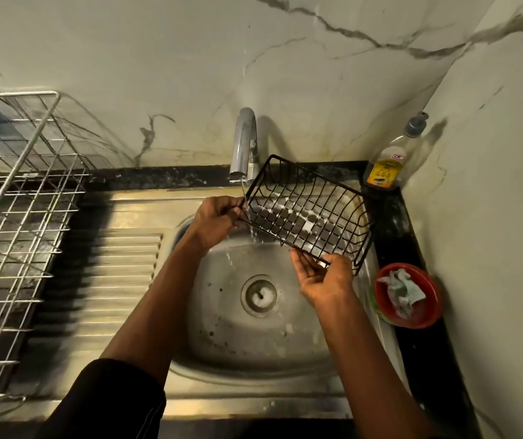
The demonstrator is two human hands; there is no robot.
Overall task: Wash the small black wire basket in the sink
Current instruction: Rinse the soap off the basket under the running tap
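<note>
The small black wire basket [309, 213] hangs tilted over the steel sink [222, 353], just right of the chrome tap [243, 144]. A thin stream of water runs from the tap past the basket's left edge into the bowl. My left hand [219, 217] pinches the basket's left rim, fingers curled round the wire. Under the basket's near corner, my right hand [325, 278] grips the wire with its palm turned up. The drain [259, 295] shows white foam.
A large silver wire dish rack [16, 217] stands on the ribbed drainboard [120, 280] at left, with a blue item in it. A soap bottle [388, 160] sits in the back right corner. A red bowl [407, 294] holding a scrub cloth sits right of the sink.
</note>
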